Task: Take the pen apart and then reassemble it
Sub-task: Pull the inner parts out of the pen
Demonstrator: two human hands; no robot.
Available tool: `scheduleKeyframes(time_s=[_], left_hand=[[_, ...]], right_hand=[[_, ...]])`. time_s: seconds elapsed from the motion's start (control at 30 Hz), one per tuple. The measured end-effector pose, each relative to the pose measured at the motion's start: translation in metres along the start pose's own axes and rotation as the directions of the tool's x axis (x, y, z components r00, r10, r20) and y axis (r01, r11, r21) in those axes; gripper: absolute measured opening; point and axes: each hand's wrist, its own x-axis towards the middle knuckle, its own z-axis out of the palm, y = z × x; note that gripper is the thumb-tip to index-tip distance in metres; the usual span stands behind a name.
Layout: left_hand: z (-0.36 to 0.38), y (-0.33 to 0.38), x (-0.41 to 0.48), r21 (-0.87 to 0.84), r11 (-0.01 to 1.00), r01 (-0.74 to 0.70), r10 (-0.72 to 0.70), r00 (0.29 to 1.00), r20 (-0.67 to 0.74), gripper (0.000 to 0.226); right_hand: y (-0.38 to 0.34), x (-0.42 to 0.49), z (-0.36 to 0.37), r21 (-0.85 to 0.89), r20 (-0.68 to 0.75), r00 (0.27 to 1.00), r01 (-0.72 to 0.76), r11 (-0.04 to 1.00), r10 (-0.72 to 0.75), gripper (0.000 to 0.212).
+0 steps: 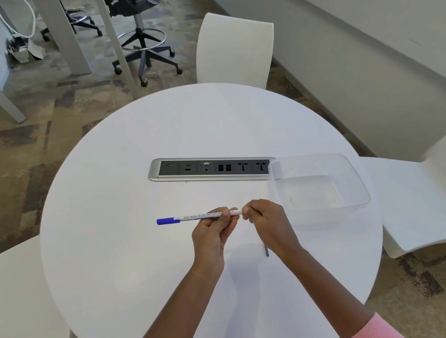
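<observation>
- Pen [194, 217] sits level above your desk [145, 276], blue cap [168, 220] toward 9 o'clock.
- Left hand [213, 233] pinches the barrel [191, 217] steady; right hand [268, 219] pinches the 3 o'clock end, likely to work it.

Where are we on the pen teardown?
Done: a thin blue piece lies on the table, apparently pulled out. In hand: left hand grips the barrel, right hand pinches its end. Left: blue cap is on the barrel; piece must go back in. Teardown or rebuild phase: cannot tell.
</observation>
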Motion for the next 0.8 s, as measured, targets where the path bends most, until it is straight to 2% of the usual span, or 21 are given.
scheduleKeyframes(time_s=[0.1,0.23,0.43,0.57,0.63,0.73,0.8], left_hand=[[0.0,0.001,0.002,-0.007,1.0,-0.001,0.001,1.0,-0.008,0.007],[0.0,0.003,0.003,-0.025,1.0,0.004,-0.005,1.0,-0.027,0.008],[-0.001,0.004,0.002,-0.041,0.999,0.016,-0.018,0.999,-0.047,0.01],[0.0,0.002,0.001,-0.028,1.0,0.007,-0.008,0.999,-0.041,0.01],[0.0,0.002,0.002,-0.019,1.0,0.005,-0.006,0.999,-0.038,0.009],[0.0,0.002,0.002,-0.009,1.0,0.005,-0.005,0.999,-0.04,0.008],[-0.001,0.002,0.002,0.002,1.0,0.003,-0.003,0.999,-0.034,0.008]], right_hand=[[-0.003,0.0,0.002,0.022,0.049,0.998,-0.033,0.999,0.032,0.028],[0.003,-0.004,0.002,0.002,-0.013,0.997,0.072,0.997,-0.072,0.011],[0.012,0.001,0.005,-0.19,-0.085,0.957,0.257,0.947,-0.277,0.007],[0.017,0.004,0.007,-0.307,-0.117,0.921,0.321,0.896,-0.37,0.02],[0.017,0.005,0.008,-0.331,-0.121,0.916,0.326,0.886,-0.382,0.025],[0.014,0.005,0.006,-0.318,-0.082,0.933,0.309,0.897,-0.35,0.016],[0.01,0.004,0.003,-0.274,-0.04,0.953,0.279,0.92,-0.301,0.019]])
